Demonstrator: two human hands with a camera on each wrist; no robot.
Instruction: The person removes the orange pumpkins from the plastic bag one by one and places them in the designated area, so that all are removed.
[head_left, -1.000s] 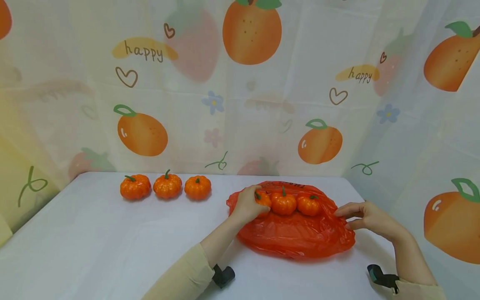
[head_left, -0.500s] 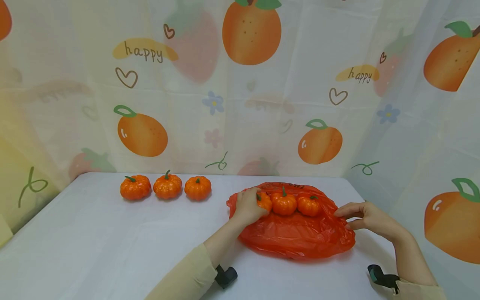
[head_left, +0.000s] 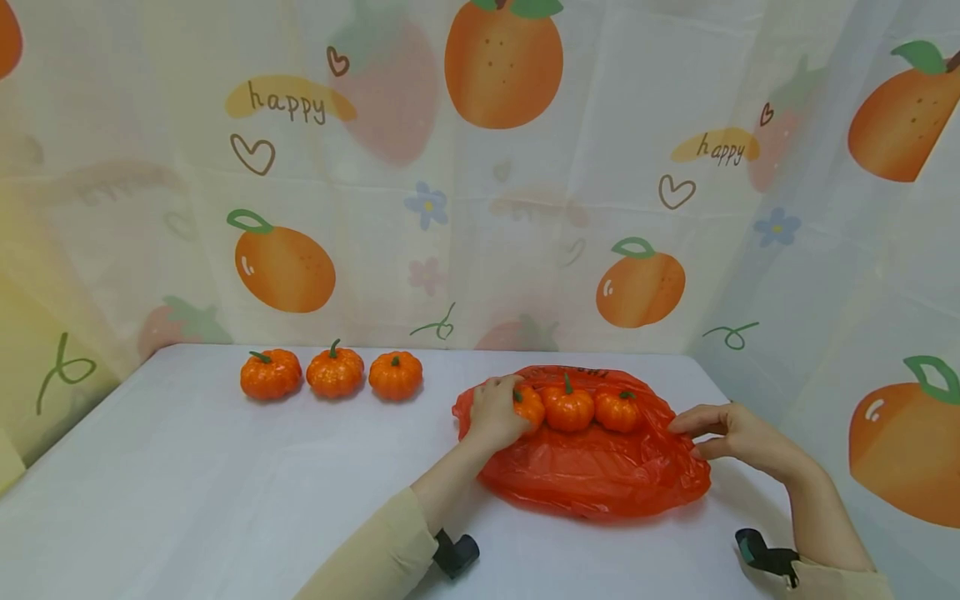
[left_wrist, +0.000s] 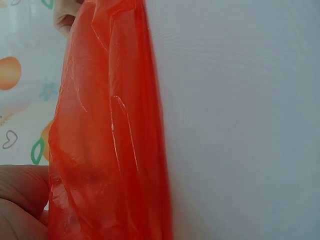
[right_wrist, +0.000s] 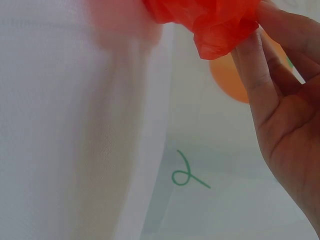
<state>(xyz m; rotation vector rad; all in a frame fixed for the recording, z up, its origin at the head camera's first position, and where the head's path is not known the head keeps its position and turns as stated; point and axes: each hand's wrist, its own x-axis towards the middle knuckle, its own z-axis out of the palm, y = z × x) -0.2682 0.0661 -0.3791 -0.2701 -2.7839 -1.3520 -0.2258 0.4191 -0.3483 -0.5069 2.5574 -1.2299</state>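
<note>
A red plastic bag [head_left: 592, 475] lies on the right half of the white table, its mouth spread open. Three small orange pumpkins sit side by side in it: a left one [head_left: 530, 406], a middle one [head_left: 568, 408] and a right one [head_left: 617, 410]. My left hand [head_left: 495, 414] holds the left pumpkin, fingers curled over its side and partly hiding it. In the left wrist view the bag's wall covers most of that hand [left_wrist: 22, 202]. At the bag's right edge, my right hand [head_left: 738, 437] pinches the plastic between thumb and fingers, as the right wrist view shows.
Three more small pumpkins stand in a row at the back left of the table: one on the left [head_left: 271, 375], one in the middle [head_left: 335, 372], one on the right [head_left: 395, 376]. A fruit-printed curtain [head_left: 510, 208] hangs behind the white table [head_left: 225, 492].
The left pumpkin has shifted slightly right and down toward the middle one, with my left hand at it. The hand has since drawn back a little to the left. My right hand stays put.
</note>
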